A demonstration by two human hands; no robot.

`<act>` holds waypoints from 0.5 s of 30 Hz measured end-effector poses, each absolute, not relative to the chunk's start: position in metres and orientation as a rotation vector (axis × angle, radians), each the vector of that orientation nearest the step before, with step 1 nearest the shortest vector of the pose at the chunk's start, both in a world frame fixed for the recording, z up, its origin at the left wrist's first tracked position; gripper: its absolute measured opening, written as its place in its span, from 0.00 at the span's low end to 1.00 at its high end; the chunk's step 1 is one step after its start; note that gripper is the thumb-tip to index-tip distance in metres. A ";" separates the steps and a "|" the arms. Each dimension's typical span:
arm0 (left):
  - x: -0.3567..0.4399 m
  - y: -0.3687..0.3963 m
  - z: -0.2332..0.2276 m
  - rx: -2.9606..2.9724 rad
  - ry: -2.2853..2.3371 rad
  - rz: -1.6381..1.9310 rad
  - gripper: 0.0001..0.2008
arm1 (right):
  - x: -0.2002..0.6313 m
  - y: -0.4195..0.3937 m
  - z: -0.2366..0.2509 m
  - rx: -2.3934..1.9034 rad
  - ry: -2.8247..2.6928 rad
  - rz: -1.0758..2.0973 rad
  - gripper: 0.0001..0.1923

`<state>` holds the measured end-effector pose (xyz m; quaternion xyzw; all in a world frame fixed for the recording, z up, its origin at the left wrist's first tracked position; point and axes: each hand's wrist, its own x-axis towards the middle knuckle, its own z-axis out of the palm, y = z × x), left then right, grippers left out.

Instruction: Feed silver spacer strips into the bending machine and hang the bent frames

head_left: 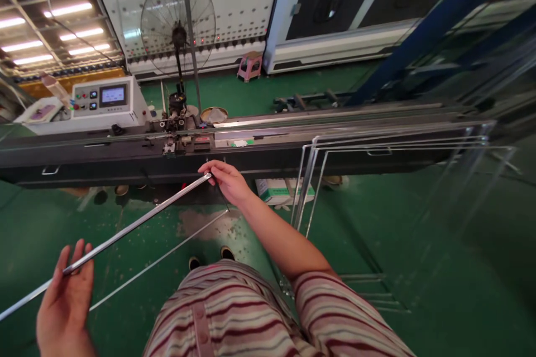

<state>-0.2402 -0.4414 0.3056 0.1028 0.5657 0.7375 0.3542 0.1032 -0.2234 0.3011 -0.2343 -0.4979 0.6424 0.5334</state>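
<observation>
A long silvery metal bar (146,216) slants from the middle of the head view down to the left edge. My right hand (226,179) pinches its upper end between thumb and fingers, just in front of the long dark machine bench (268,163). At lower left my left hand (69,295) supports the same bar, which runs between the thumb and the raised fingers. Below it, a second thin bar (159,260) runs roughly parallel. A short dark piece hangs from my right hand towards that bar's upper end; whether they join I cannot tell.
Several thin rectangular metal frames (307,178) hang at the right, beside the bench. A control box (106,101) with a screen stands on the bench's left part, near a fan (179,33). Boxes (278,192) lie under the bench. A pink stool (250,66) stands behind.
</observation>
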 end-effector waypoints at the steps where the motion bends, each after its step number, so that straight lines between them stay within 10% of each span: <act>1: -0.236 -0.439 0.310 0.294 1.482 1.870 0.20 | 0.105 -0.224 0.303 -0.553 -1.155 1.527 0.20; 15: -0.227 -0.426 0.338 0.552 1.599 1.715 0.22 | 0.132 -0.224 0.327 -0.468 -1.283 1.387 0.16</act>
